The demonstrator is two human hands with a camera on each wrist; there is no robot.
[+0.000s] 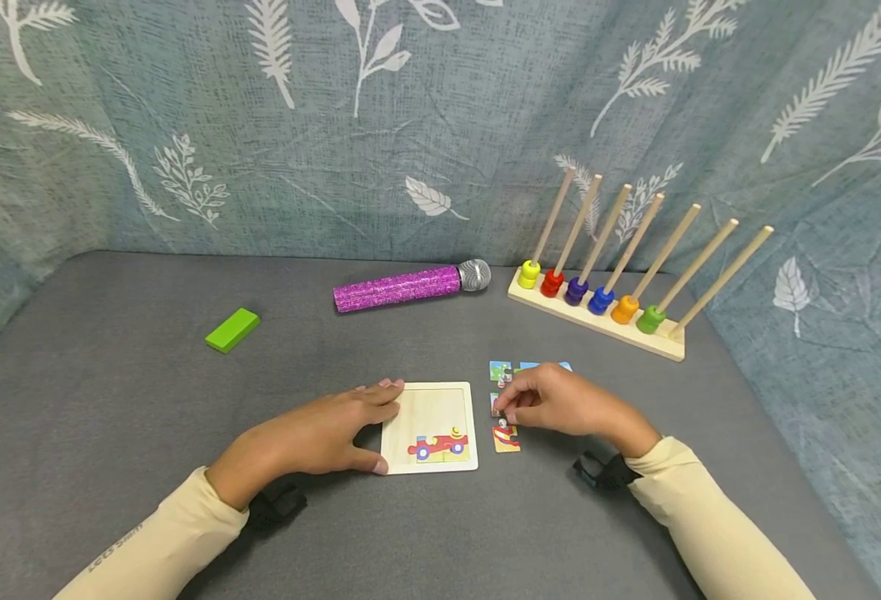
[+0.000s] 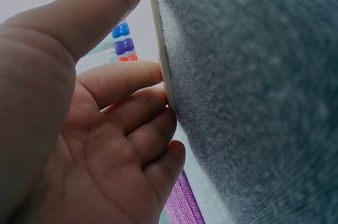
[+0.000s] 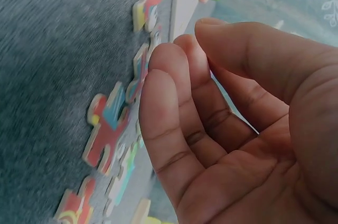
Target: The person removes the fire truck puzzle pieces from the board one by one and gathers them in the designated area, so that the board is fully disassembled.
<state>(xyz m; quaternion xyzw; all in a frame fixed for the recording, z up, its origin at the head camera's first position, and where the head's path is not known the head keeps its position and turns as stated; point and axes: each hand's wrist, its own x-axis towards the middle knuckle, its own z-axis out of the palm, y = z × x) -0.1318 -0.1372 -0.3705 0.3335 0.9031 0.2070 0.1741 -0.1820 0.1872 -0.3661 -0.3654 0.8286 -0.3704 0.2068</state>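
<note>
A square wooden puzzle tray (image 1: 425, 408) lies on the table with a red car picture section (image 1: 443, 447) fitted at its lower right. My left hand (image 1: 327, 429) rests at the tray's left side, thumb near the lower corner and fingertips at the upper one. In the left wrist view, extended fingers (image 2: 129, 82) touch the tray's edge (image 2: 162, 49). Over the loose pieces right of the tray, my right hand (image 1: 560, 400) has bent fingers pointing down. An orange-and-red puzzle piece (image 1: 506, 440) lies just below its fingertips. The right wrist view shows several puzzle pieces (image 3: 108, 134); no piece shows between thumb and fingers.
A purple glittery microphone (image 1: 398, 289) lies behind the tray. At the back right stands a wooden peg counter (image 1: 598, 321) with coloured beads and tall rods. A green block (image 1: 232, 330) lies at left. A patterned curtain (image 1: 350, 167) hangs behind the grey table (image 1: 425, 533).
</note>
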